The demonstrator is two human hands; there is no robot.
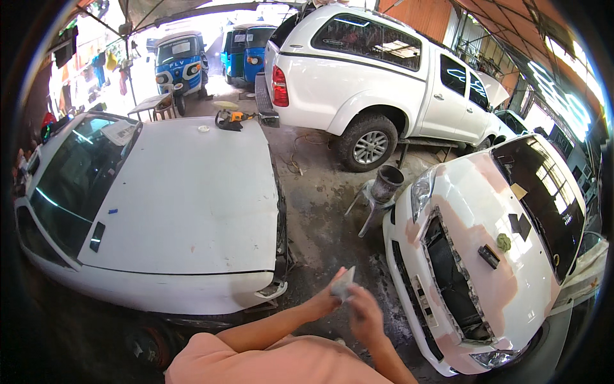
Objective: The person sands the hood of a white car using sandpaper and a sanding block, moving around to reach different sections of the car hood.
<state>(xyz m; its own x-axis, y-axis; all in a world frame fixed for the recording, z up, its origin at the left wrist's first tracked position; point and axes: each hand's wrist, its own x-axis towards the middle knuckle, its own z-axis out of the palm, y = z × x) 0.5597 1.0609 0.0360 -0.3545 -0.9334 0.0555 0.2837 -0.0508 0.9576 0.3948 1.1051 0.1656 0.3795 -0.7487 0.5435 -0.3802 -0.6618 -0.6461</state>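
Observation:
In front of my body, between the two car fronts, my left hand (326, 299) holds a small, flat, pale grey piece (343, 285) with a pointed corner. Whether it is folded sandpaper or a thin spreader I cannot tell. Close against its lower right edge is my right hand (366, 317), somewhat smeared by motion, its fingers bent. How those fingers meet the piece is unclear. Both forearms are bare and reach in from below.
A white car hood (192, 192) on the left bears a yellow-black power tool (233, 119). The patchy white and pinkish hood (473, 211) on the right holds a dark block (488, 256) and a green wad (504, 242). A dark bucket (387, 184) stands on a stool (366, 208). Behind is a white pickup (384, 83).

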